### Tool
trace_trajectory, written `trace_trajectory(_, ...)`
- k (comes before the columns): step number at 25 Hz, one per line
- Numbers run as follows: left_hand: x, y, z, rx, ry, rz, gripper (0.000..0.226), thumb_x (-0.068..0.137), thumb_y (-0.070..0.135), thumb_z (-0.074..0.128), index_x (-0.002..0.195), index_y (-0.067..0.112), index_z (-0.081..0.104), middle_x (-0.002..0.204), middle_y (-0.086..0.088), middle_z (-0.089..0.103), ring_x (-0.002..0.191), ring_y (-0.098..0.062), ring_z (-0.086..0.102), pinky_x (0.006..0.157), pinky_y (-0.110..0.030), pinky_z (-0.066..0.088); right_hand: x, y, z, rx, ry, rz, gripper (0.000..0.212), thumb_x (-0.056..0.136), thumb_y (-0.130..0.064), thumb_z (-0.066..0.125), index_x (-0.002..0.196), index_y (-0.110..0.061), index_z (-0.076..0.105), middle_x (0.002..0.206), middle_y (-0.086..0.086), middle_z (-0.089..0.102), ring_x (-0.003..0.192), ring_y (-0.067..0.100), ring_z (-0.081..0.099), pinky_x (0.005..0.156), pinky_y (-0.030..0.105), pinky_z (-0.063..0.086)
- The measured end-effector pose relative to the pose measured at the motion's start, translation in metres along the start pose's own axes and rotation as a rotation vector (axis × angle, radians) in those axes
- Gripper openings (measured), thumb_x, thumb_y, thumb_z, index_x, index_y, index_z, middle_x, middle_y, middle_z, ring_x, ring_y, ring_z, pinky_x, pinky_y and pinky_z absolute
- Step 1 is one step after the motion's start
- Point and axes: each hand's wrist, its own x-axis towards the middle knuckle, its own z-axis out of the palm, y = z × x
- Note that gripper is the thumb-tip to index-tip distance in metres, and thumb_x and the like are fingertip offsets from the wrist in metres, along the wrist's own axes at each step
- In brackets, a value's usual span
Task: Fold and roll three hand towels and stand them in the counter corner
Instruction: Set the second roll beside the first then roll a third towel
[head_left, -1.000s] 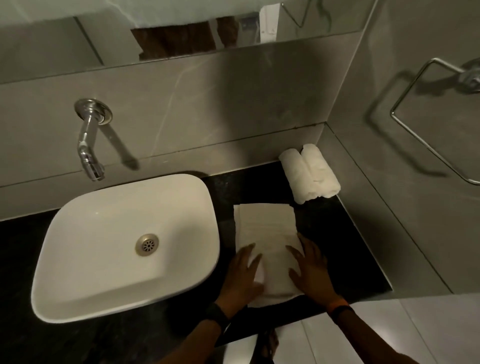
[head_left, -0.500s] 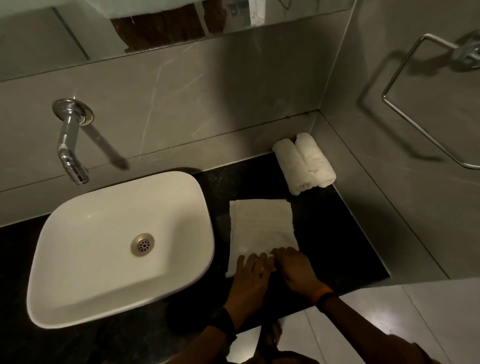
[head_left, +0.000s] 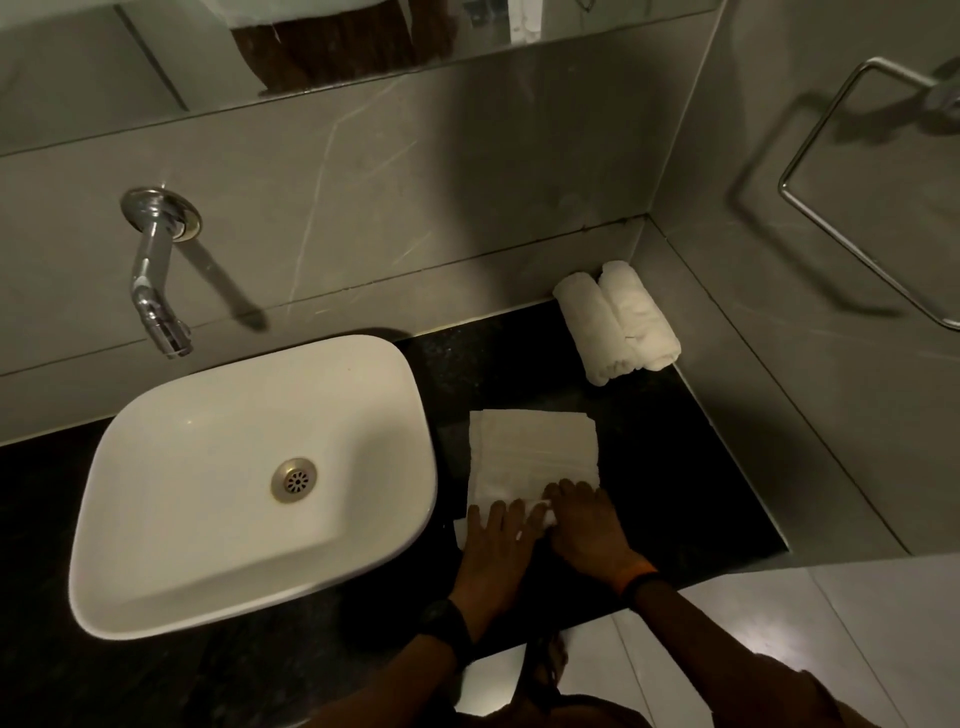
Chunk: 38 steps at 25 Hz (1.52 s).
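Both hands, the left hand (head_left: 493, 540) and right hand (head_left: 584, 525), curl around the folded towel's (head_left: 535, 452) 6 o'clock end on the desk (head_left: 675, 467), apparently to roll it toward the two rolled towels (head_left: 618, 322) at 1 o'clock.

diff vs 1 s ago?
Both hands, left and right, moved from lying flat on the folded towel to its near edge and began rolling it away from the person; less flat towel shows. The two rolled towels in the corner and the sink stayed put.
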Motion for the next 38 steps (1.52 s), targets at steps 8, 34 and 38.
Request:
trace_trajectory(8, 0.019, -0.008, -0.043, -0.367, 0.01, -0.068, 0.053, 0.08, 0.029, 0.06, 0.129, 0.016, 0.045, 0.121, -0.011, 0.057, 0.109, -0.033, 0.053, 0.088, -0.04, 0.04, -0.004, -0.014, 0.011, -0.134, 0.017, -0.085, 0.058, 0.067, -0.044, 0.064, 0.117, -0.016, 0.057, 0.107, 0.008, 0.064, 0.099, 0.031, 0.055, 0.087, 0.048, 0.041)
trace_trajectory(34, 0.031, -0.004, -0.026, -0.118, 0.145, -0.173, 0.104, 0.064, 0.063, 0.07, 0.144, 0.017, 0.022, 0.126, -0.015, 0.057, 0.116, -0.036, 0.053, 0.101, -0.071, 0.032, 0.057, -0.011, -0.052, -0.07, -0.121, -0.078, 0.069, 0.079, -0.049, 0.063, 0.135, -0.013, 0.041, 0.136, 0.011, 0.051, 0.123, 0.03, 0.047, 0.105, 0.046, 0.033)
trace_trajectory(38, 0.057, -0.033, -0.052, -0.311, 0.182, -0.142, 0.08, 0.08, 0.043, 0.065, 0.145, 0.012, 0.03, 0.146, -0.017, 0.042, 0.135, -0.034, 0.036, 0.111, -0.063, 0.013, 0.044, -0.006, -0.029, -0.257, -0.092, -0.136, 0.086, 0.083, -0.048, 0.056, 0.149, -0.013, 0.015, 0.151, 0.012, 0.027, 0.134, 0.032, 0.027, 0.108, 0.053, 0.022)
